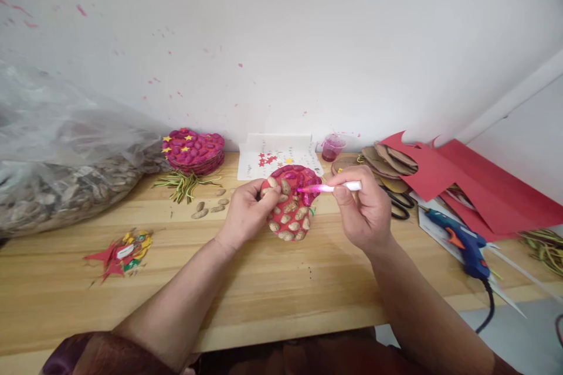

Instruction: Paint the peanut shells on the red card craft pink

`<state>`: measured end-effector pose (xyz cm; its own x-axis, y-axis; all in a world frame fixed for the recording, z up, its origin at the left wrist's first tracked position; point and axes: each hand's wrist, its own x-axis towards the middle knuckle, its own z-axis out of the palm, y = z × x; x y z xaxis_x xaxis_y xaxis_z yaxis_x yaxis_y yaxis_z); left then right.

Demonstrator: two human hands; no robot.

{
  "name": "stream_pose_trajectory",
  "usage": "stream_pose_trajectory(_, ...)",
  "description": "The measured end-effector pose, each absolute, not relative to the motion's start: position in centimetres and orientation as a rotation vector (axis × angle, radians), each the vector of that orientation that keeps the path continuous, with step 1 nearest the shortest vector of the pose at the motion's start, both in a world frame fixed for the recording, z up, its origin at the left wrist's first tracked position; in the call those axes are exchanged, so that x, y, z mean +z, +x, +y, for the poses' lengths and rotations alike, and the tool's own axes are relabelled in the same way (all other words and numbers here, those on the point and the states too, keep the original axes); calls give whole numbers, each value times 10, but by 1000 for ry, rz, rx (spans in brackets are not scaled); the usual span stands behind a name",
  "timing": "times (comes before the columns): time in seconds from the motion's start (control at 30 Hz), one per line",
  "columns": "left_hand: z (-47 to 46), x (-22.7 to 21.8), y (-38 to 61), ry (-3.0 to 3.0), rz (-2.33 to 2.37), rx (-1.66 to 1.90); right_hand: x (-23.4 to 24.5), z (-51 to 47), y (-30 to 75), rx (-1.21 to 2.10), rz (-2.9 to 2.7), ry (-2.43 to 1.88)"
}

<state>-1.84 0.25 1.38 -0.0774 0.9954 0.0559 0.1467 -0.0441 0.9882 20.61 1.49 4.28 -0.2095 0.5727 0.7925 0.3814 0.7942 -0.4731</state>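
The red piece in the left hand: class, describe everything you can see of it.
The red piece is roughly round, its red face studded with oval, nut-like shells. Most are pale tan and look rough; those along the top and upper right are glossy magenta, apparently wet with colour. It is tilted with its decorated face towards the viewer, seemingly raised over the wooden table. The left hand grips its left edge; the right hand's white brush-like tool appears to touch its upper part.

Left hand [250,211] pinched; right hand [364,210] in writing grip; both forearms [169,299] extend over the surface's [281,304] near edge.
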Motion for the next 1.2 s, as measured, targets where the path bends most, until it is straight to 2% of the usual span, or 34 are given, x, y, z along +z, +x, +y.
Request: stream_pose_trajectory(1.2,4,15,-18,1436,1432,1246,47,13,202,115,-2015,-671)
